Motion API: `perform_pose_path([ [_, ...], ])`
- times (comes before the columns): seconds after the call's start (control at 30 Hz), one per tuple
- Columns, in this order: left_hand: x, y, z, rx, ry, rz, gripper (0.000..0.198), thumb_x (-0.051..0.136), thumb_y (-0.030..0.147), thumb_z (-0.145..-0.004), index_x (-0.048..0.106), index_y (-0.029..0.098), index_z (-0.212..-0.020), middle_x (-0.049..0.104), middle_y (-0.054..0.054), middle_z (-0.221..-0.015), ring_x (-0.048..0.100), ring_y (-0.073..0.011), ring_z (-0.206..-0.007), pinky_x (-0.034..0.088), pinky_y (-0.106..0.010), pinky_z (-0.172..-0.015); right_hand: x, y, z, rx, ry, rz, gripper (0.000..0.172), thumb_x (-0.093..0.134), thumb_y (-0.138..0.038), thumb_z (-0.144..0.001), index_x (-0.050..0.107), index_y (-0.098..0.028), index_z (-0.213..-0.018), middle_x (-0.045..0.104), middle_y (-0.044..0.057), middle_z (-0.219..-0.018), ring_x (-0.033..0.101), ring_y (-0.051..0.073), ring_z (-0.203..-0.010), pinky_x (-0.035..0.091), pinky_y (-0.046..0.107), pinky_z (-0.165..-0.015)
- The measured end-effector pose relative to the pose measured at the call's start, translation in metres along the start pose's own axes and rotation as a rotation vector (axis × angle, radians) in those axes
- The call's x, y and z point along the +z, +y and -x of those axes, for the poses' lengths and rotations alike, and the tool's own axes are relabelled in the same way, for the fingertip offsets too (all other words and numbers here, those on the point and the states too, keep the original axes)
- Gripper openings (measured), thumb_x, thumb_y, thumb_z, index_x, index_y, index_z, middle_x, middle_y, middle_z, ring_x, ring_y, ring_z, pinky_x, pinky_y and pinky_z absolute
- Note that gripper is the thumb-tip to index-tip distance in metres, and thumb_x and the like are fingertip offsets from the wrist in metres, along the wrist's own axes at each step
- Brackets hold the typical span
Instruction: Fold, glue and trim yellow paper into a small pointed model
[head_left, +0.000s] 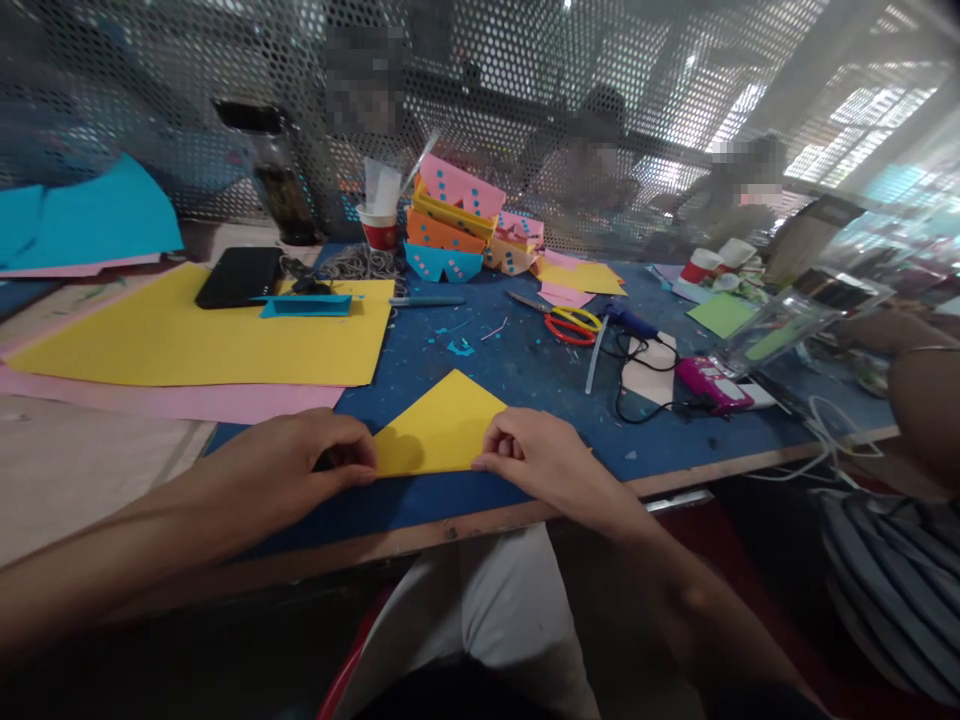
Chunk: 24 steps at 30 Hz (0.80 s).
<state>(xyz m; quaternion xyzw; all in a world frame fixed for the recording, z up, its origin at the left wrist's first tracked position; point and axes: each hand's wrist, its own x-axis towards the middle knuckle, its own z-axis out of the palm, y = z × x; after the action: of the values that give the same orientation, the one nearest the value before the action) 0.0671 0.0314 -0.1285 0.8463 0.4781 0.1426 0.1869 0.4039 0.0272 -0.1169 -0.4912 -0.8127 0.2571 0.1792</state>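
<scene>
A yellow paper folded into a triangle (442,425) lies on the blue table top (517,365) near its front edge. My left hand (300,465) pinches the fold's left corner with curled fingers. My right hand (536,455) presses and pinches the right corner, fingers bent. Both hands rest on the table along the paper's lower folded edge.
A large yellow sheet (202,335) on pink paper lies left, with a black phone (240,275) and blue folded strip (306,305). Scissors (570,323), a glue gun (630,322), a pink device (712,385) and stacked paper crafts (450,235) sit beyond. Another person's arm (922,400) is at right.
</scene>
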Motion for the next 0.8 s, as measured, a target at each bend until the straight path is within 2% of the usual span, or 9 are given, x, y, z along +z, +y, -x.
perform_pose_path([
  [0.13,0.007,-0.005,0.006,0.062,0.079,-0.05,0.023,0.06,0.038,-0.103,0.077,0.029,-0.089,0.08,-0.002,-0.083,0.074,-0.0223,-0.073,0.052,-0.032,-0.065,0.0,0.0,0.001,0.002,0.001,-0.01,0.018,0.091,-0.023,-0.101,0.076,-0.022,-0.091,0.079,-0.003,-0.086,0.068,0.014,-0.077,0.043,0.03,-0.072],
  [0.3,0.011,-0.008,0.004,0.072,0.068,-0.096,0.025,0.06,0.037,-0.105,0.075,0.028,-0.088,0.078,-0.002,-0.08,0.071,-0.0216,-0.071,0.047,-0.031,-0.062,0.001,0.001,0.001,-0.005,0.01,-0.031,0.018,0.091,-0.022,-0.1,0.076,-0.021,-0.09,0.078,-0.003,-0.085,0.067,0.014,-0.077,0.042,0.03,-0.073],
  [0.4,0.005,-0.004,-0.001,0.012,-0.009,-0.065,0.024,0.062,0.04,-0.102,0.076,0.028,-0.086,0.079,-0.003,-0.082,0.072,-0.0228,-0.073,0.046,-0.032,-0.063,0.001,0.001,0.001,0.002,0.004,-0.029,0.017,0.091,-0.022,-0.101,0.076,-0.021,-0.091,0.078,-0.002,-0.086,0.067,0.014,-0.078,0.041,0.03,-0.074],
  [0.5,-0.002,-0.001,-0.005,-0.108,-0.11,-0.015,0.024,0.066,0.047,-0.098,0.077,0.028,-0.088,0.081,-0.004,-0.086,0.074,-0.025,-0.077,0.046,-0.035,-0.067,0.001,0.001,0.001,0.024,-0.009,-0.029,0.017,0.091,-0.024,-0.101,0.077,-0.021,-0.092,0.077,-0.002,-0.086,0.067,0.014,-0.079,0.041,0.03,-0.075],
  [0.63,-0.006,0.001,-0.008,-0.238,-0.17,-0.002,0.024,0.07,0.051,-0.093,0.075,0.028,-0.089,0.079,-0.004,-0.086,0.072,-0.0259,-0.078,0.045,-0.037,-0.069,0.0,0.001,0.002,0.033,-0.013,-0.036,0.017,0.091,-0.025,-0.102,0.077,-0.021,-0.093,0.077,-0.002,-0.088,0.067,0.014,-0.08,0.041,0.03,-0.076],
  [0.8,-0.012,0.012,-0.009,-0.241,-0.195,-0.003,0.023,0.063,0.044,-0.098,0.072,0.024,-0.09,0.074,0.003,-0.078,0.067,-0.0194,-0.074,0.04,-0.032,-0.069,0.0,0.0,0.002,0.038,-0.011,-0.041,0.018,0.091,-0.024,-0.101,0.076,-0.021,-0.092,0.077,-0.002,-0.089,0.066,0.014,-0.08,0.041,0.031,-0.077],
])
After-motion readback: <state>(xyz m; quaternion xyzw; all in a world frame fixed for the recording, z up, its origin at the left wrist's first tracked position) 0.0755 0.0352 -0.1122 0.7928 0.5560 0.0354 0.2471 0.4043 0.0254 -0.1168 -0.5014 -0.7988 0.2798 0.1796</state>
